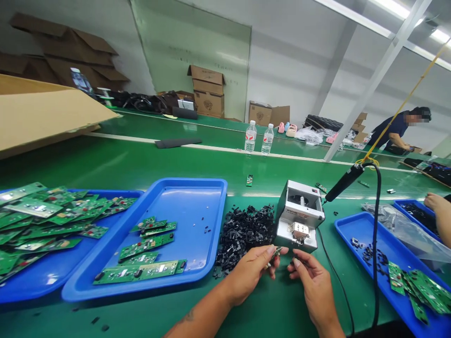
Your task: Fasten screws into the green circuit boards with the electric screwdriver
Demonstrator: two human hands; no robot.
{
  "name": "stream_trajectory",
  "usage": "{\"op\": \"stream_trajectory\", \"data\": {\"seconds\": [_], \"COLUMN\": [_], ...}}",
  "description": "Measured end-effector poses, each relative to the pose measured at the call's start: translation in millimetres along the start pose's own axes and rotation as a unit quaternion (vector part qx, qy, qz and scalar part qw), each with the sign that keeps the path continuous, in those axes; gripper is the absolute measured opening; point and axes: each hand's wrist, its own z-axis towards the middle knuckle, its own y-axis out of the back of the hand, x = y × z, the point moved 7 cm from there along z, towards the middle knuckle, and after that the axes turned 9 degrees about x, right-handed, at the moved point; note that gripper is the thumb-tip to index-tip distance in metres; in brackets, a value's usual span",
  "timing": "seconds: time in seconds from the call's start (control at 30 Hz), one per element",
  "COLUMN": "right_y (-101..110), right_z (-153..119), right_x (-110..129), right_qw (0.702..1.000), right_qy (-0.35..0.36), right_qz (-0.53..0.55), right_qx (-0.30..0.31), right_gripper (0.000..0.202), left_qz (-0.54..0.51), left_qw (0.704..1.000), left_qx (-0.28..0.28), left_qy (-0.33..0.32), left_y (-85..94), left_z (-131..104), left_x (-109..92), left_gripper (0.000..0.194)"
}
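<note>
My left hand [250, 270] is closed on a small circuit board [277, 252], mostly covered by the fingers. Just to its right, the thumb and fingertips of my right hand [313, 281] are pinched together; something small and dark may be between them, too hidden to name. Both hands are in front of a white and black tabletop machine [299, 216] with a metal block on its front. Beside my left hand lies a heap of small black plastic parts [246, 230]. A blue tray [183, 202] on the left holds several green circuit boards [141, 271].
Another blue tray [52, 279] at far left is piled with boards. A blue tray [347, 225] on the right holds boards and black parts. A black-handled soldering iron [343, 183] hangs from a yellow cord. Two bottles [250, 138] stand behind. A co-worker's hand [439, 209] reaches in at right.
</note>
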Motion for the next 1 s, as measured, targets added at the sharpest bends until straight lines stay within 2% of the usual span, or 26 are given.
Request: {"op": "stream_trajectory", "data": {"seconds": [0.13,0.3,0.37,0.5,0.7,1.0], "right_y": [0,-4,-5,-13,-24,-25], "right_z": [1,4,4,4,4,2], "right_x": [2,10,13,19,23,26], "right_qw": [1.000,1.000,0.999,0.994,0.989,0.985], "right_qy": [-0.002,0.005,0.007,0.023,0.033,0.024], "right_qz": [-0.003,-0.015,-0.037,-0.075,-0.069,-0.069], "right_qx": [-0.002,0.020,0.030,0.073,0.128,0.157], "right_gripper": [0.054,0.051,0.047,0.039,0.036,0.036], "left_qz": [0.076,0.128,0.165,0.218,0.286,0.360], "left_qw": [0.997,0.991,0.985,0.975,0.957,0.932], "left_qx": [0.003,0.022,0.023,0.027,0.010,0.031], "left_qy": [-0.003,0.037,0.052,0.041,0.039,0.009], "left_y": [2.5,-0.8,-2.2,-5.4,-1.2,-5.3], "left_z": [2,0,-2,-4,-4,-5], "left_x": [-4,4,5,4,1,-13], "left_gripper": [0.041,0.019,0.028,0.050,0.052,0.014]}}
